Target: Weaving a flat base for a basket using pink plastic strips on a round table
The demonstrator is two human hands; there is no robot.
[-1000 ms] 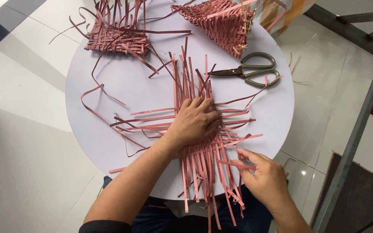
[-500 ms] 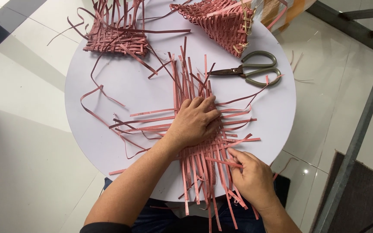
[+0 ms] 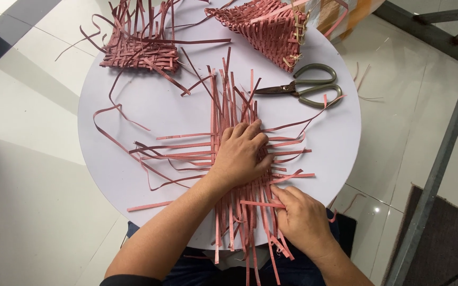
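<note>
Strips [image 3: 229, 159] mid-table, half woven | left hand [image 3: 241, 153] flat and open on top, pinning them down | right hand [image 3: 303, 218] at 5 o'clock, fingers pinched on one strip | scissors [image 3: 306, 88] at 1 o'clock, out of the way

On the round table [image 3: 133, 106], a crossed mat of strips [image 3: 239, 159] lies in the middle and runs past the near edge. The left hand [image 3: 241, 152] rests flat on its centre; the right hand [image 3: 303, 218] sits at the near edge, fingers on the strips just right of the left wrist. Scissors [image 3: 306, 88] lie toward the far right edge. Behind them a woven cone [image 3: 263, 26] lies on its side (partly over the far edge). A flat woven piece [image 3: 139, 50] lies at the far left.
</note>
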